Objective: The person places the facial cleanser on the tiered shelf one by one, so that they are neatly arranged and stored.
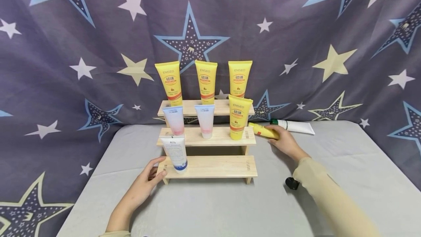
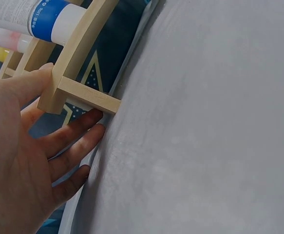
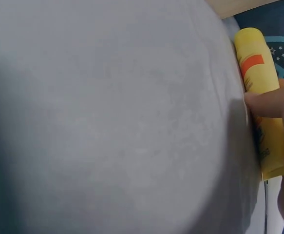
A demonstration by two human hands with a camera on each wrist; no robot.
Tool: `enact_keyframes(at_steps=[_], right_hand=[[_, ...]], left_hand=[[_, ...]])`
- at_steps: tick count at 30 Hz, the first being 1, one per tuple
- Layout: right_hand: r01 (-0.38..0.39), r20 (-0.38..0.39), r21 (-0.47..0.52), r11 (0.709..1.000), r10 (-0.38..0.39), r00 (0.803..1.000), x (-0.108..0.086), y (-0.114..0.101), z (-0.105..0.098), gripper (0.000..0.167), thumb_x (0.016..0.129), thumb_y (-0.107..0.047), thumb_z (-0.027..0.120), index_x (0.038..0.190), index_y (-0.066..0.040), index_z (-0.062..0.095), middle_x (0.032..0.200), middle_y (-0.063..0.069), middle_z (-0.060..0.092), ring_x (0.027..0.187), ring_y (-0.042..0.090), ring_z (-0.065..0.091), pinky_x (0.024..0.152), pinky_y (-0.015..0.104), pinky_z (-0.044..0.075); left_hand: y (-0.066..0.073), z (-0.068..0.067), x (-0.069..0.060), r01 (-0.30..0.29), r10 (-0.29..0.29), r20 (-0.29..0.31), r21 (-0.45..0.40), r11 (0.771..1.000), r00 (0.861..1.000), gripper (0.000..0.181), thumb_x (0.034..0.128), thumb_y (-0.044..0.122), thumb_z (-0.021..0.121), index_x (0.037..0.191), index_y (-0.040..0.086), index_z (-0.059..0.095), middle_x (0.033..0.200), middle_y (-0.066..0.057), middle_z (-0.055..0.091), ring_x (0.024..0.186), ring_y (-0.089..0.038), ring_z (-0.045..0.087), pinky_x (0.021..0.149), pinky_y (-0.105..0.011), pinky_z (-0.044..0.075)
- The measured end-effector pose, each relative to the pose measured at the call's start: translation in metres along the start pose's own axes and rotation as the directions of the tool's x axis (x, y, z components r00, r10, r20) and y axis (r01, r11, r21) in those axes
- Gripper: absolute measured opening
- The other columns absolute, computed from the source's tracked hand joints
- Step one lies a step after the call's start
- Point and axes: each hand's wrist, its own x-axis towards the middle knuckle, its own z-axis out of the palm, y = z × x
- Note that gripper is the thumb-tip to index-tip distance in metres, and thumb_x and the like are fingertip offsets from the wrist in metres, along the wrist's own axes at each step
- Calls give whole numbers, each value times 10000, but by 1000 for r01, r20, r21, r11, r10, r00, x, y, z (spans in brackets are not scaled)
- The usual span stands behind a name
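At its left end, the lowest step of a wooden tiered display stand (image 1: 217, 166) is pinched between thumb and index finger of my left hand (image 1: 144, 184); the other fingers spread below it in the left wrist view. On that step a white tube with a blue band (image 1: 176, 153) stands upright. To the right of the stand, my right hand (image 1: 287, 142) grips a yellow tube (image 1: 263, 131) lying on the table. The right wrist view shows the thumb across this yellow tube (image 3: 261, 73), the other fingers mostly hidden behind it.
Three yellow tubes (image 1: 205, 79) stand on the top step. Two pink-and-blue tubes (image 1: 205, 120) and a yellow tube (image 1: 239, 116) stand on the middle step. A white tube with a green cap (image 1: 296, 127) lies behind my right hand. A small black object (image 1: 291, 183) is near my right sleeve.
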Motion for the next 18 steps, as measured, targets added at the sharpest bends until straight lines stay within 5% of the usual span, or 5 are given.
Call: enact_keyframes(at_steps=[11, 18], right_hand=[[-67, -30, -96, 993, 64, 997, -1, 7, -1, 511, 885, -35, 705, 1367, 13, 545, 1358, 272, 534, 1247, 448, 485, 1046, 587, 342], [-37, -26, -101, 994, 34, 999, -10, 12, -7, 532, 798, 36, 628, 1327, -1, 590, 1294, 260, 586, 1136, 409, 557, 983, 586, 403]], left_hand=[[2, 2, 2, 11, -10, -5, 14, 1000, 1000, 578, 985, 473, 568, 1488, 254, 383, 1301, -164, 602, 1195, -319, 561, 1001, -570, 399], [1, 1, 0, 15, -15, -9, 16, 1000, 1000, 571, 983, 487, 565, 1480, 268, 389, 1313, -167, 595, 1206, -328, 553, 992, -576, 405]])
